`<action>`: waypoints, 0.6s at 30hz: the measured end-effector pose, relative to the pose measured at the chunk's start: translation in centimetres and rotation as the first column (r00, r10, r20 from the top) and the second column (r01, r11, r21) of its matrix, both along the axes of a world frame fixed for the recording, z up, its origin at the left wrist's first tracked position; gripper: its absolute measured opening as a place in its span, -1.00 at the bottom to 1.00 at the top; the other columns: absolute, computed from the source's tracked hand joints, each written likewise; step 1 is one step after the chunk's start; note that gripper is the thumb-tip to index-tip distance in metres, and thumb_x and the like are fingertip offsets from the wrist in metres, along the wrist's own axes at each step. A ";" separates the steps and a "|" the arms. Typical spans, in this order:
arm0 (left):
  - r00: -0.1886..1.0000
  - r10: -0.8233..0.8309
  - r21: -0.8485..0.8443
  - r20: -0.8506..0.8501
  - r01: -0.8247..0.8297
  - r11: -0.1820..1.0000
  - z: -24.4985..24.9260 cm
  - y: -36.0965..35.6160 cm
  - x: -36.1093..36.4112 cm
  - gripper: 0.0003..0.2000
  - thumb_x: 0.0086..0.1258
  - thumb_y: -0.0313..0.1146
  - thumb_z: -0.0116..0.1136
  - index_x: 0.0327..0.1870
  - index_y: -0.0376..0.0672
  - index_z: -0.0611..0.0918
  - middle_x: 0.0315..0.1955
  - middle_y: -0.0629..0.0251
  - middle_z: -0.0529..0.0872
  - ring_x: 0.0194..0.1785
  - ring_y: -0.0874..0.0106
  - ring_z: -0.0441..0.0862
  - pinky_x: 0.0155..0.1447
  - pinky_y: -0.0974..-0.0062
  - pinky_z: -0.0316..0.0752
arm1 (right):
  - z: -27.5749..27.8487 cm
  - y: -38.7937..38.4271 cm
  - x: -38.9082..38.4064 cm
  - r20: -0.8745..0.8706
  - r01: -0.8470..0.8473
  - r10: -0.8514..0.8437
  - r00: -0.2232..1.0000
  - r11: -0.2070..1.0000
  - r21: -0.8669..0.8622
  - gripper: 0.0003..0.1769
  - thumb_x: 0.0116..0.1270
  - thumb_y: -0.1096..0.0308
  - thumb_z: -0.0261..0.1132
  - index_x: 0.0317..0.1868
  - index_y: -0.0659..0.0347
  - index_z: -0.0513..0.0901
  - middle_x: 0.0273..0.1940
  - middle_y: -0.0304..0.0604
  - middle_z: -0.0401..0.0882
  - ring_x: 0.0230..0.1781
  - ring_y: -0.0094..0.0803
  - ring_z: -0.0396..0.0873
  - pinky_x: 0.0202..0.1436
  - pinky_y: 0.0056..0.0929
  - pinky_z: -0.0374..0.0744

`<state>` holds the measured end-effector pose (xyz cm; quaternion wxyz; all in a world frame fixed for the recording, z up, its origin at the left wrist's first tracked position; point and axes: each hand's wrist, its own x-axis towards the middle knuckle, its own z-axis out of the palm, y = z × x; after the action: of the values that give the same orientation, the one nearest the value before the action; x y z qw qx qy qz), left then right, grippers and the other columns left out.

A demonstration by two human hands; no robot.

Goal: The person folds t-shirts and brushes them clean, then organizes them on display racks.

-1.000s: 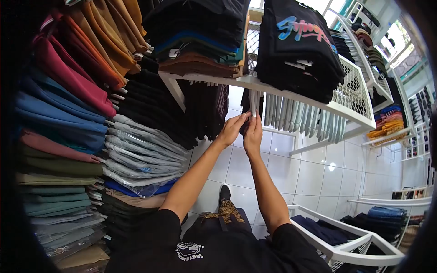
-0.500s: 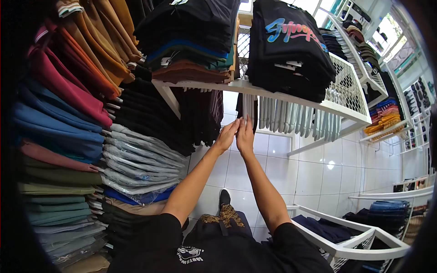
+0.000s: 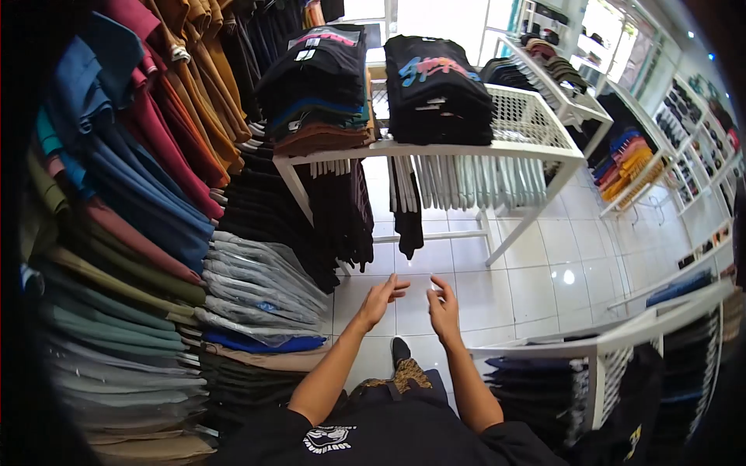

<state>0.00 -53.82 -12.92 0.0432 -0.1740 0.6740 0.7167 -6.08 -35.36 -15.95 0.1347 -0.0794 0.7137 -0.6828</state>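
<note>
Both of my hands are in the air over the tiled floor, apart from each other and from the rack. My left hand [image 3: 381,300] holds nothing, its fingers spread toward the middle. Opposite it, my right hand [image 3: 443,308] is empty too, with fingers apart and slightly bent. Ahead of them a dark garment [image 3: 407,221] hangs from the white display rack [image 3: 466,151], beside a row of pale hangers [image 3: 482,182]. More dark clothes [image 3: 342,213] hang at the rack's left end. On top sit a folded stack with coloured layers [image 3: 322,101] and black T-shirts with a bright print [image 3: 439,85].
Packed garments line the left wall, among them blue ones [image 3: 148,198] and plastic-wrapped grey ones [image 3: 260,287]. A low white rack [image 3: 598,349] with dark clothes stands close on my right. White floor tiles [image 3: 536,299] run between the racks.
My hands have come off the hanging items under the rack, drawn back toward me and moved apart. The view has shifted back, showing more of the rack and the hanging dark garment.
</note>
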 end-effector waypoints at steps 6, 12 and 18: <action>0.970 -0.224 -0.023 -0.096 0.223 0.974 2.6 6.9 7.1 -0.31 0.71 0.19 -0.25 0.25 -0.33 0.68 0.18 0.05 0.74 0.19 0.23 0.70 0.40 0.33 0.42 | 4.9 14.2 11.7 -0.072 0.276 -0.271 0.960 0.958 0.073 -0.65 0.51 0.37 0.29 0.26 0.17 0.66 -0.27 -0.39 0.50 -0.49 -0.74 0.28 -0.45 -0.65 0.29; 0.849 -0.486 -0.081 -0.207 0.480 0.874 5.6 17.5 8.4 -0.31 0.68 0.20 -0.17 0.19 -0.34 0.72 0.09 0.06 0.79 0.15 0.25 0.73 0.31 0.31 0.47 | 9.2 25.4 22.0 -0.136 0.598 -0.591 0.795 0.801 0.020 -0.71 0.51 0.44 0.30 0.18 0.23 0.69 -0.32 -0.47 0.43 -0.44 -0.78 0.28 -0.40 -0.72 0.31; 0.571 -0.779 -0.196 -0.260 0.759 0.621 7.9 29.5 9.4 -0.42 0.70 0.09 -0.07 0.19 -0.33 0.72 0.03 0.08 0.81 0.12 0.33 0.73 0.25 0.37 0.53 | 11.5 34.0 32.3 -0.400 0.899 -0.807 0.435 0.415 0.142 -0.75 0.50 0.45 0.31 0.14 0.23 0.71 -0.28 -0.41 0.46 -0.46 -0.75 0.30 -0.39 -0.69 0.34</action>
<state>9.42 -24.32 -5.05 0.2346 0.2531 0.7019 0.6231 26.18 -1.33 -4.46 -0.3225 0.2307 0.7672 -0.5042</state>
